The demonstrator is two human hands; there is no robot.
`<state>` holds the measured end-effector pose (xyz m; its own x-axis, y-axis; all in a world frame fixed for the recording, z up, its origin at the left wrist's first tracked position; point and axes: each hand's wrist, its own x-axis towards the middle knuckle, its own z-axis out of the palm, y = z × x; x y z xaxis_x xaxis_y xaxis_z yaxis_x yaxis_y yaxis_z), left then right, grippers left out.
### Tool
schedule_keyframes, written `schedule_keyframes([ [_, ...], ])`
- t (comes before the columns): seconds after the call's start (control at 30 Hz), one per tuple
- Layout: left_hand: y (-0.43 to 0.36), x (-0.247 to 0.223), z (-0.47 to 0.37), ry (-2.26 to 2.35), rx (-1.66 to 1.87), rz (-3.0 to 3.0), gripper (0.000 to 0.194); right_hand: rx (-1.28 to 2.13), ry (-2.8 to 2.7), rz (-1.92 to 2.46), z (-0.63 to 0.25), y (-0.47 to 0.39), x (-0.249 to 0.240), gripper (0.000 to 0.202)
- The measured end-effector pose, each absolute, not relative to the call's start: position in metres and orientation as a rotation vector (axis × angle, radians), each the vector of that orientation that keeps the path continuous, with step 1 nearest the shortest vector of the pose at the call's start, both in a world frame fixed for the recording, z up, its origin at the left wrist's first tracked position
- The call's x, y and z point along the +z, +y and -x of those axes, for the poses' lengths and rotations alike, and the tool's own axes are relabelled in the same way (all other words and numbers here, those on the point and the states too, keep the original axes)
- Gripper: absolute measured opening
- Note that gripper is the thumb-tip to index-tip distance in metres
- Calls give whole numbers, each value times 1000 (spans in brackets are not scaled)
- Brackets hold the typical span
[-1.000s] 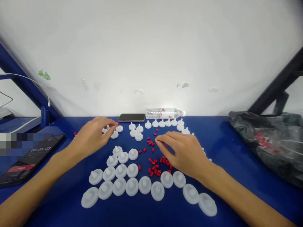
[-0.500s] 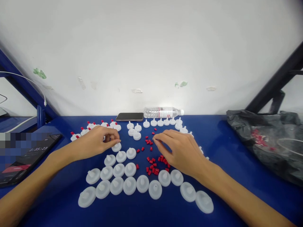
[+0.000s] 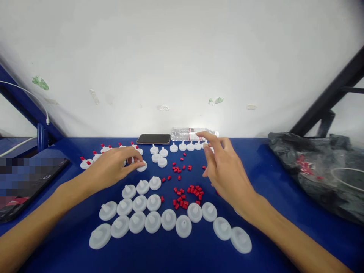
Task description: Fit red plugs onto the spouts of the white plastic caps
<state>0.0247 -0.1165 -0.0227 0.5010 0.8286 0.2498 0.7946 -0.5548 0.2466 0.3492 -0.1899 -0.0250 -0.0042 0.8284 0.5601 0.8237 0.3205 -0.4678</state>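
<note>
My left hand [image 3: 121, 163] has its fingertips closed on the edge of a white round plastic cap with a spout [image 3: 142, 167], close to the blue table top. Part of that cap is hidden by the fingers. My right hand [image 3: 226, 172] hovers over the right side with thumb and index finger apart, and nothing shows between them. Small red plastic caps [image 3: 195, 189] lie loose in the middle, left of my right hand. Behind my left hand, white spouted caps with red tips [image 3: 85, 163] stand in a group, partly hidden.
Rows of white spouted caps [image 3: 152, 222] curve across the front of the blue table [image 3: 159, 254]; more stand at the back. A dark phone [image 3: 153, 139] and a clear bottle [image 3: 180, 134] lie by the wall. Another phone [image 3: 31, 189] is left, a black plastic bag [image 3: 287, 151] right.
My left hand has shifted the white spouted cap away from me, toward the back. My right hand has moved right and lifted from the loose red caps, its thumb and index finger spreading.
</note>
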Motion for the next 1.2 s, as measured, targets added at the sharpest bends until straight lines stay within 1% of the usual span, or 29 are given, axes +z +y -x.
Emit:
schedule_keyframes([
  [0.07, -118, -23, -27, 1407, 668, -2611, 47, 20, -1791, 1562, -353, -189, -21, 42],
  [0.17, -121, -24, -29, 1392, 798, -2548, 46, -49, -1861, 1646, -357, -186, -17, 36],
  [0.27, -122, -27, -30, 1361, 815, -2543, 43, -83, -2018, 1768, -361, -182, -16, 28],
  [0.4, -120, -31, -31, 1298, 848, -2635, 42, -33, -2153, 1969, -366, -177, -19, 13],
  [0.57, -115, -35, -32, 1013, 890, -2860, 33, -31, -2264, 2064, -369, -172, -28, 12],
  [0.7, -116, -35, -34, 994, 803, -2883, 32, -66, -2299, 2035, -368, -171, -33, 17],
  [0.8, -122, -32, -37, 1138, 761, -2805, 40, -73, -2298, 1998, -367, -171, -33, 17],
  [0.87, -127, -29, -39, 1254, 747, -2724, 40, -74, -2274, 1965, -366, -172, -33, 17],
  [0.97, -135, -25, -41, 1334, 717, -2670, 29, -20, -2228, 1862, -363, -173, -33, 16],
  [1.03, -138, -25, -41, 1348, 734, -2669, 21, 13, -2201, 1760, -360, -174, -33, 21],
  [1.1, -138, -26, -41, 1374, 778, -2657, 24, 13, -2184, 1658, -357, -175, -33, 26],
  [1.2, -133, -30, -41, 1339, 820, -2698, 33, 5, -2170, 1525, -354, -177, -35, 24],
])
